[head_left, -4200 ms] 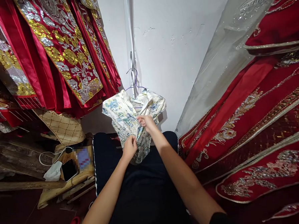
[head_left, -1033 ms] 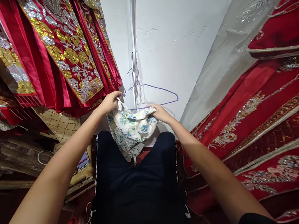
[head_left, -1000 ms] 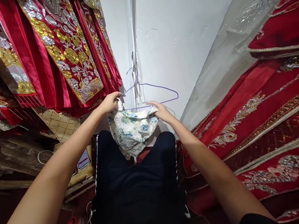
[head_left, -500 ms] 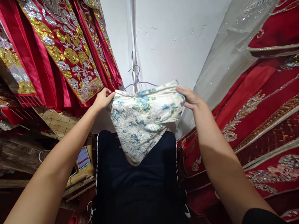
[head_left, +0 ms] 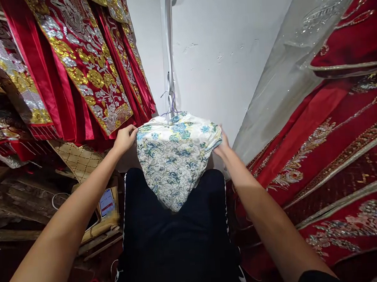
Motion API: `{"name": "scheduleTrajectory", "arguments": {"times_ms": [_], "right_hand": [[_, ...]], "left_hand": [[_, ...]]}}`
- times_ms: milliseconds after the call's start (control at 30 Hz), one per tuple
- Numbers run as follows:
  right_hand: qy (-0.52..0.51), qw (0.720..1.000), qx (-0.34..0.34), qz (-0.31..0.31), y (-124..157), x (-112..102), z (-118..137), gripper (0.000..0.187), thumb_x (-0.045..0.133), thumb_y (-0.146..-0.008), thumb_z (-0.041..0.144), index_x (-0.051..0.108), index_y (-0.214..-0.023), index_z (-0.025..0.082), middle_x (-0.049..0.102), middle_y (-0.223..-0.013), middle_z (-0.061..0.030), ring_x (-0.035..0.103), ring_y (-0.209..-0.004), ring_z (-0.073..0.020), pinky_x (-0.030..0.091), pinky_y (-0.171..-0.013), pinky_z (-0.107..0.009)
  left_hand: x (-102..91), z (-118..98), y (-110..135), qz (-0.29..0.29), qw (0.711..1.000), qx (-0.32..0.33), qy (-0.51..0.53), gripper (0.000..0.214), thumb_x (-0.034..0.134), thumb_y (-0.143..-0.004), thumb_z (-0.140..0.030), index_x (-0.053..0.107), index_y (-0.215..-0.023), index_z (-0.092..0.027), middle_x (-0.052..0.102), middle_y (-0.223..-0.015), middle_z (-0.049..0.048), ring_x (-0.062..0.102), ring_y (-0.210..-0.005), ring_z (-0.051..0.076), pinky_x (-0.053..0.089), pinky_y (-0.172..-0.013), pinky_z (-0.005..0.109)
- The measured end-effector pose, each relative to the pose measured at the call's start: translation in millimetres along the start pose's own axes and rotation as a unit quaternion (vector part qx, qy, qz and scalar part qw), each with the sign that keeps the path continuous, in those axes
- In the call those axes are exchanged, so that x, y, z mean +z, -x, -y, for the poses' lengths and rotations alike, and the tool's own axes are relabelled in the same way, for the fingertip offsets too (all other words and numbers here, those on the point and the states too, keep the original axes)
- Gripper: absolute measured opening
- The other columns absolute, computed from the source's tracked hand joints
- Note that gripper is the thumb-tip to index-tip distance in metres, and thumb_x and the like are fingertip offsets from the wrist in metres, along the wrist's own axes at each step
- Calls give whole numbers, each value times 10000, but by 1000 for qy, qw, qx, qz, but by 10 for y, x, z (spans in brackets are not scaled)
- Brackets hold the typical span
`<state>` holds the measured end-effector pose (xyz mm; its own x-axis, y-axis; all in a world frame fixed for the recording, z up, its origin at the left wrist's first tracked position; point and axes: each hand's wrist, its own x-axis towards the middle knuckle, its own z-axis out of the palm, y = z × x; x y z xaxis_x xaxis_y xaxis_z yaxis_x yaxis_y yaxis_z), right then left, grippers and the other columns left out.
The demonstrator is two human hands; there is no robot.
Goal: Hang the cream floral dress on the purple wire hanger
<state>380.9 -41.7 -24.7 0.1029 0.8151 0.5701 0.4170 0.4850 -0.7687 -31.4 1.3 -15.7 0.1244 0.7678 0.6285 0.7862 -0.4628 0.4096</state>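
Note:
In the middle of the head view a white top with blue and green flowers (head_left: 173, 158) hangs from a thin purple hanger (head_left: 173, 104). Only the hook and a bit of the hanger's shoulders show above the collar. My left hand (head_left: 126, 138) pinches the garment's left shoulder edge between thumb and fingers. At the opposite side, my right hand (head_left: 222, 143) is at the sleeve, its fingers partly hidden behind the cloth and closed on it. The lower part of the top narrows and drapes between my knees.
Red embroidered garments (head_left: 90, 70) hang at the left, and more red beaded clothing (head_left: 335, 158) hangs at the right beside a clear plastic cover (head_left: 273, 77). A lit phone (head_left: 106, 202) rests on a wooden seat at the left. A white wall (head_left: 217, 38) stands behind.
My right hand has moved inward and down, and the right sleeve now drops over the shoulder instead of being stretched outward. The hanger's arms are now mostly covered. My left hand moved slightly left and down.

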Motion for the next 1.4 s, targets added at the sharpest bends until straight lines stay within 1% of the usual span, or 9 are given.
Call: {"name": "scheduleTrajectory", "arguments": {"times_ms": [200,533,767,867,933,1067,1133,1300,1400], "right_hand": [[-199,977,79,10,-214,-32,-20,552,746,-701,717,646,-797,183,666,-688,-55,699,-733,-253,583,-626,-358],[-280,949,60,-130,-400,154,121,535,655,-793,713,595,-892,190,694,-898,-131,699,-994,-314,615,-732,-410],[-304,904,20,-300,244,129,532,467,573,-901,630,622,-1030,183,676,-1005,-94,689,-927,-237,592,-748,-391],[-195,951,-83,-226,814,248,791,430,521,-954,584,665,-956,178,666,-892,-71,658,-811,-213,565,-742,-368],[-87,983,-159,-20,1141,364,941,426,602,-901,601,689,-985,193,679,-900,-72,639,-776,-215,555,-728,-365],[27,897,-265,353,1354,532,1030,632,791,-734,606,637,-1235,253,655,-1201,-89,652,-995,-261,554,-871,-391],[23,897,-270,350,1217,547,928,606,769,-784,559,598,-1290,273,611,-1286,-92,620,-1137,-273,519,-986,-418],[53,984,-148,85,597,432,482,532,691,-863,506,597,-1320,251,546,-1371,-132,497,-1316,-323,417,-1102,-514],[-25,980,-35,195,357,350,308,476,639,-863,614,727,-1072,195,685,-1126,-112,630,-1102,-311,523,-936,-444]], "left_hand": [[119,118,64,-41,994,-88,-41,174,565,-868,-346,632,-854,-187,653,-750,68,583,-711,218,414,-701,307],[54,-140,120,23,996,-87,18,310,499,-814,-150,631,-1093,-173,653,-675,42,631,-677,230,457,-710,320],[24,-750,104,41,970,-33,238,314,568,-894,-408,639,-1087,-171,688,-883,60,621,-779,176,487,-738,294],[33,-1237,100,90,911,-41,401,408,579,-889,-521,636,-1078,-163,675,-965,80,632,-824,166,493,-725,275],[30,-1519,157,142,875,-83,455,393,661,-828,-483,630,-1072,-177,666,-956,66,636,-797,161,486,-679,258],[-91,-1688,442,235,872,-122,411,286,652,-658,-182,651,-944,-163,649,-805,34,609,-690,155,465,-609,249],[-263,-1570,587,280,893,-92,339,276,568,-612,-132,673,-865,-162,676,-837,49,639,-782,187,501,-675,274],[-882,-1118,613,382,896,-15,226,295,510,-658,-131,713,-858,-207,731,-1001,47,669,-974,219,523,-896,328],[-1068,-904,457,371,904,-5,210,207,545,-697,-168,707,-820,-209,738,-985,60,686,-940,226,541,-862,332]]}}
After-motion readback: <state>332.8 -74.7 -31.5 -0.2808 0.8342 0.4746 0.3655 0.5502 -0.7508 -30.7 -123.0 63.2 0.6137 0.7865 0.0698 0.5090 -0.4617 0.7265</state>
